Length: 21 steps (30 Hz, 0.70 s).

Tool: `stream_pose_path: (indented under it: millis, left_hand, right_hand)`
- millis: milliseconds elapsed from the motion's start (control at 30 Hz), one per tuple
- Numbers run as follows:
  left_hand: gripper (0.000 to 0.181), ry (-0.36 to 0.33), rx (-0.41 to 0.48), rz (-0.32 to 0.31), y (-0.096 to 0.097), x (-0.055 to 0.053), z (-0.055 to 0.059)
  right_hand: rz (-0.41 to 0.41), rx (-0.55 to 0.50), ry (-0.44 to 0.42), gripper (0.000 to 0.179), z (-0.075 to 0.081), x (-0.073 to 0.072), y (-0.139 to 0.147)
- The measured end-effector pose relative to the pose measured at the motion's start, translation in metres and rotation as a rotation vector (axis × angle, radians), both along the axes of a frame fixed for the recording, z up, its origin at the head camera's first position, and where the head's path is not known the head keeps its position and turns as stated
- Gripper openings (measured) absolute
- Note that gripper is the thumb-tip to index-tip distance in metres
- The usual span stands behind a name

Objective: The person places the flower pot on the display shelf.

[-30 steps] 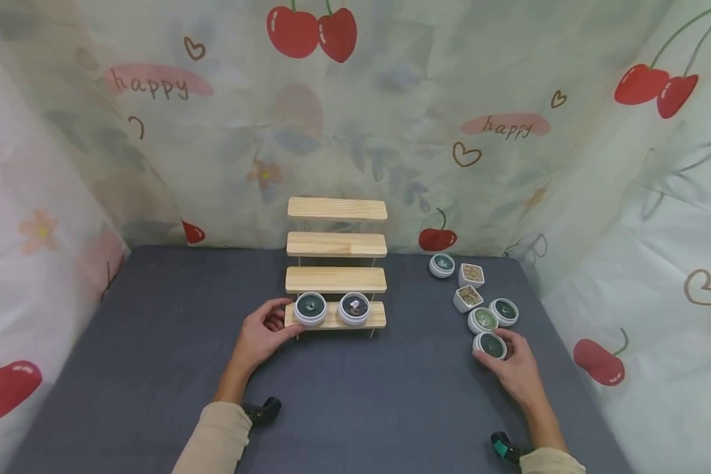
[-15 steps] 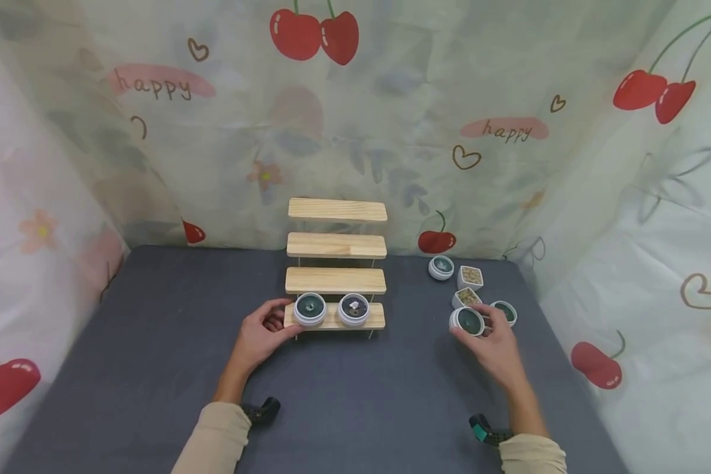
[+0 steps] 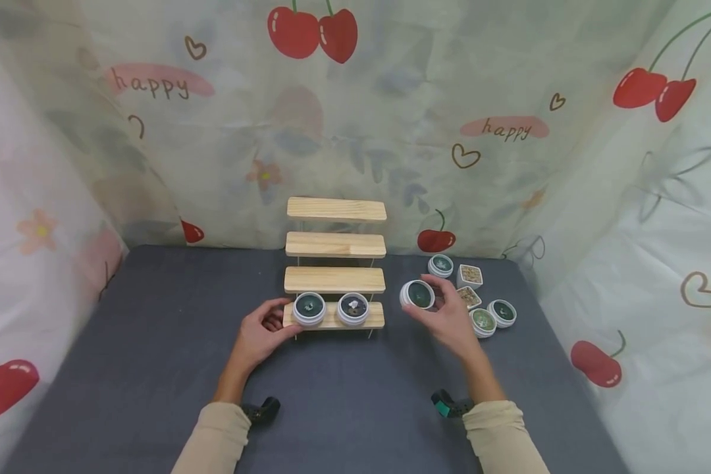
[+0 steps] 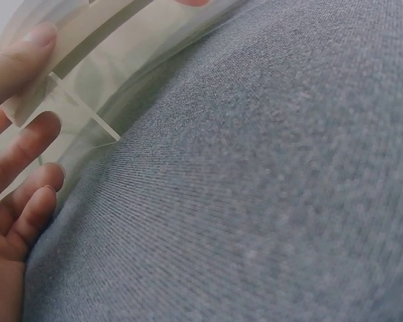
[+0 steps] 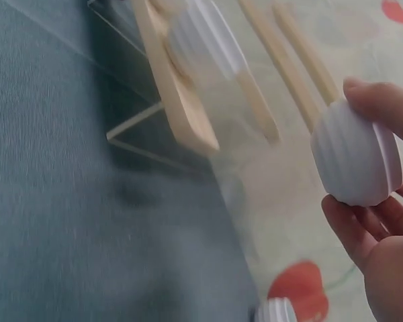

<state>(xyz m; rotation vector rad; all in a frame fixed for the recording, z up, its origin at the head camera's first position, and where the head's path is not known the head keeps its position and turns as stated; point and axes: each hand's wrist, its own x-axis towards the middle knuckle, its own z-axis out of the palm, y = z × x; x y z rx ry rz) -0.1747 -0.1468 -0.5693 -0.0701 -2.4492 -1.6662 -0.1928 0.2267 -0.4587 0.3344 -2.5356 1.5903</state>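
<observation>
My left hand [image 3: 259,337] grips the left end of the lowest board of a four-tier wooden display stand [image 3: 335,280]. In the left wrist view its thumb and fingers [image 4: 27,57] lie about the board's end. Two round white pots stand on that lowest board: a dark green-topped pot [image 3: 309,308] beside the left thumb, and a dark-topped pot [image 3: 353,308] with a pale piece on top. My right hand [image 3: 450,322] holds a ribbed white round pot [image 3: 418,295] with a dark green top between thumb and fingers, just right of the stand. Its ribbed side [image 5: 354,154] shows in the right wrist view.
At the right of the grey table [image 3: 355,408] sit a light green-topped pot [image 3: 483,321], a dark green-topped pot [image 3: 502,313] and another round pot [image 3: 441,265]. Two square white pots [image 3: 470,275] with grainy tops stand among them. A printed curtain [image 3: 343,131] hangs behind.
My right hand has lifted the dark green-topped pot from the group at the right and carried it left toward the stand. The left hand has stayed on the board.
</observation>
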Motion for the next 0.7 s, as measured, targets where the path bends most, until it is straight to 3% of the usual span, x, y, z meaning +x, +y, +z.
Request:
stream_pose_path:
  millis: [167, 400, 700]
  left_hand:
    - [0.06, 0.003, 0.004, -0.005, -0.001, -0.001, -0.001]
    - [0.061, 0.006, 0.021, -0.016, -0.001, 0.0, 0.001]
    - [0.061, -0.015, 0.059, -0.042, -0.003, -0.002, 0.002]
  right_hand:
    - [0.051, -0.045, -0.033, 0.071, 0.003, -0.009, -0.02]
    - [0.118, -0.038, 0.025, 0.068, 0.013, -0.017, -0.047]
    - [0.15, -0.035, -0.028, 0.069, 0.021, -0.023, -0.085]
